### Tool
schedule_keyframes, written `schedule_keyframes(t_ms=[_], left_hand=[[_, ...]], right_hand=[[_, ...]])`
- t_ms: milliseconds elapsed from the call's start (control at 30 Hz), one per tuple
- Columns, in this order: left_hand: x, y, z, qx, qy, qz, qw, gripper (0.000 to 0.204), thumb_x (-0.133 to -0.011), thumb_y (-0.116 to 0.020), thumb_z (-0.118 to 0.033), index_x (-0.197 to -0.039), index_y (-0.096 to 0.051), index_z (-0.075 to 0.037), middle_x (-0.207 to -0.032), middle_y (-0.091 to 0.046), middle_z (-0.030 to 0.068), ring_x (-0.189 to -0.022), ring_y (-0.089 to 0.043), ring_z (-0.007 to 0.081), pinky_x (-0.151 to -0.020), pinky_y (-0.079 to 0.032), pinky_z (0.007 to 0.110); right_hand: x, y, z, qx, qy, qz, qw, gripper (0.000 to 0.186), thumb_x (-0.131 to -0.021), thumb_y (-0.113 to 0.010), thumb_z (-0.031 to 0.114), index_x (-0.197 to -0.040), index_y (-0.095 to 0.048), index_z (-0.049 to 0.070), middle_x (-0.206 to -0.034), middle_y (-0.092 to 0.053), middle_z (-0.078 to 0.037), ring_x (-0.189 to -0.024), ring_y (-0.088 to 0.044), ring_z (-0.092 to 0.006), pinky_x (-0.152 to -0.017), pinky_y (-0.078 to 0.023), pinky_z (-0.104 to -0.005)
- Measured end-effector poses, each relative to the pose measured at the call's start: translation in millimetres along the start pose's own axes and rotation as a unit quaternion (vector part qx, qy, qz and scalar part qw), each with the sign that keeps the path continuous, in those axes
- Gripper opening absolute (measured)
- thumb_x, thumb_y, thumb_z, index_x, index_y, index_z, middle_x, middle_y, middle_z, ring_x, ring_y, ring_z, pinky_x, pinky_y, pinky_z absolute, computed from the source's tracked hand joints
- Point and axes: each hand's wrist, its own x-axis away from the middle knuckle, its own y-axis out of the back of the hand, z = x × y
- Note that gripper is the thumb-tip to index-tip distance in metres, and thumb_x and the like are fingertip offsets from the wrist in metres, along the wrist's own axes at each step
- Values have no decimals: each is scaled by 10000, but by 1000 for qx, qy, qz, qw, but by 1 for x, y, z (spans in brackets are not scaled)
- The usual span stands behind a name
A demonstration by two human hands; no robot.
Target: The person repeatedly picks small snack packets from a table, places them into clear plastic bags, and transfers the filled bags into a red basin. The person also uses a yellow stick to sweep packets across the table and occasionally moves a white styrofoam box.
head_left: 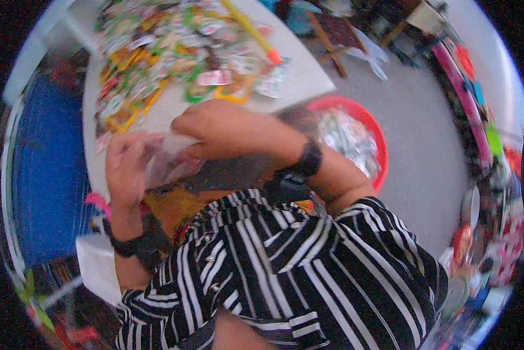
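Observation:
Close in front of my body, over the near edge of the table, both hands meet around a thin, see-through plastic bag (167, 165), blurred by motion. On its left side my left hand (127, 166) has its fingers bent against the plastic. My right hand (218, 127) reaches across from the right, closed, its fingertips turned down to the bag and partly hidden. What the bag contains is too smeared to tell. Beyond the hands, a heap of small flat packets (174, 52) in green, yellow and white covers the white table (300, 73).
A yellow stick with an orange end (256, 38) lies across the packets. Right of the table stands a red round basin (380, 140) filled with clear and white packets. A blue panel (49, 157) is at the left; colourful goods (478, 111) line the right wall.

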Motion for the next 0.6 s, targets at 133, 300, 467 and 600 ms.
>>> schedule_keyframes(t_ms=[133, 300, 467, 600], left_hand=[[3, -6, 4, 94, 50, 50, 993, 63, -803, -415, -45, -847, -438, -6, -911, -522, 152, -892, -505, 257, -795, -402, 362], [6, 0, 38, 84, 107, 90, 987, 129, -788, -404, -49, -897, -457, -6, -924, -522, 116, -882, -491, 202, -825, -369, 327], [19, 7, 90, 17, 217, 131, 967, 146, -772, -436, -79, -892, -484, -13, -860, -523, 60, -730, -457, 106, -694, -376, 228], [43, 14, 128, -77, 318, 208, 922, 136, -777, -456, -102, -888, -493, -34, -840, -521, 35, -718, -446, 87, -669, -376, 217]], right_hand=[[22, -9, 3, -34, -7, -33, 999, 167, -674, -560, 202, -715, -496, 53, -675, -524, -113, -695, -526, -295, -585, -409, -395], [84, 2, -14, -148, -53, -72, 985, 195, -683, -575, 200, -723, -477, 36, -649, -477, -120, -625, -478, -284, -549, -375, -368], [194, 24, -42, -105, -242, -164, 951, 177, -762, -502, 161, -899, -529, 53, -778, -562, -77, -747, -530, -166, -682, -428, -295], [283, 38, -66, -326, -458, -251, 788, 155, -759, -529, 115, -877, -532, 15, -757, -526, 10, -713, -501, -115, -633, -422, -234]])
